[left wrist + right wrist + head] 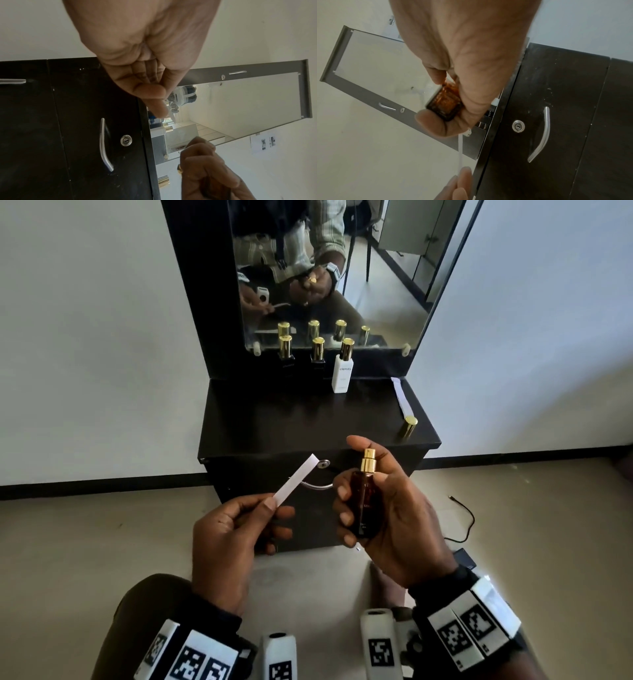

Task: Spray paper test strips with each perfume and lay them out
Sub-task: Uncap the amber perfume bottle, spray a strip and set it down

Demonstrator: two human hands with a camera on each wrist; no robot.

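Amber bottle (363, 501), gold sprayer (368, 460), white strip (297, 479)

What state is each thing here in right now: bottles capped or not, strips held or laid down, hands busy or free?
Amber perfume bottle: uncapped, upright, held in the right hand.
Paper strip: pinched by the left hand, beside the nozzle.
Second strip: lying on the cabinet top.
Loose gold cap: standing off its bottle.
White bottle: capped, upright.
Two dark bottles: capped, upright.

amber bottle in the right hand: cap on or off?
Off. The amber bottle in the right hand shows its bare gold spray nozzle; a loose gold cap stands on the cabinet top.
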